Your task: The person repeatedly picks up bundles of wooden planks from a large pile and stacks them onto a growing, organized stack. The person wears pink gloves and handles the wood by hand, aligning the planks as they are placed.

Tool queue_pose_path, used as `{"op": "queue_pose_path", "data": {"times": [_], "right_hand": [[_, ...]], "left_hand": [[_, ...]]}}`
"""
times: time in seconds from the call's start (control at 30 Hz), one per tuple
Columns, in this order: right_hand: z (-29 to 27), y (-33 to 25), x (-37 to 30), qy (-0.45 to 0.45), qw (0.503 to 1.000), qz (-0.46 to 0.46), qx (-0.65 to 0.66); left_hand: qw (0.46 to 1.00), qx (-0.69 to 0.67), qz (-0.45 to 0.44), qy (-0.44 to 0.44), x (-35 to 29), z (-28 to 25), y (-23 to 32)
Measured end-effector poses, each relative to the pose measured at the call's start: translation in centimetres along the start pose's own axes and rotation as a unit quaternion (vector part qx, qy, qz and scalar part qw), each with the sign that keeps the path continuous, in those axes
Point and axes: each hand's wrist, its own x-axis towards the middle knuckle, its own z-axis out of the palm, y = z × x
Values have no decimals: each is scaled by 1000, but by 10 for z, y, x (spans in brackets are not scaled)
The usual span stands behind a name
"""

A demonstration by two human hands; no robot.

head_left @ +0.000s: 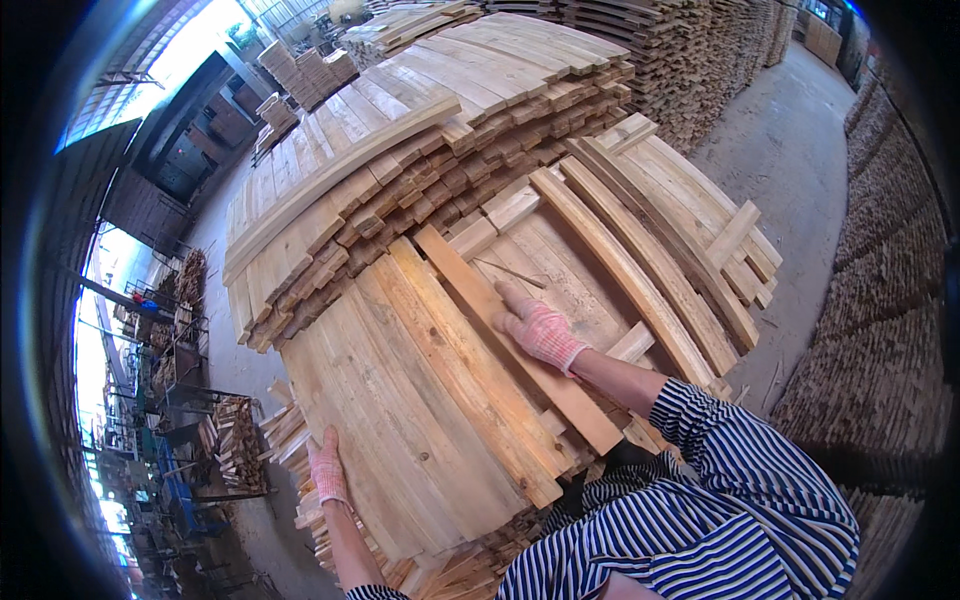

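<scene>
- Right hand (540,325), gloved, rests on the narrow orange-brown plank (570,398); I cannot tell whether it grips.
- Left hand (327,470), fingers outstretched, touches the laid boards' (400,420) left edge.
- From my head view, that plank slants just right of them.

My left sleeve (372,592), cut off below; underside of the board (575,402) under my right hand (540,332), hidden; far-left clutter (180,490), indistinct.
</scene>
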Motion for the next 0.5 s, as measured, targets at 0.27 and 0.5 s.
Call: {"op": "queue_pose_path", "data": {"times": [0.27,0.5], "right_hand": [[-6,-35,-28,-13,1000,-14,-11],[48,-69,-5,-34,951,-18,-306]], "left_hand": [[999,27,0,30,-12,-3,5],[998,54,18,19,-8,4,11]]}}
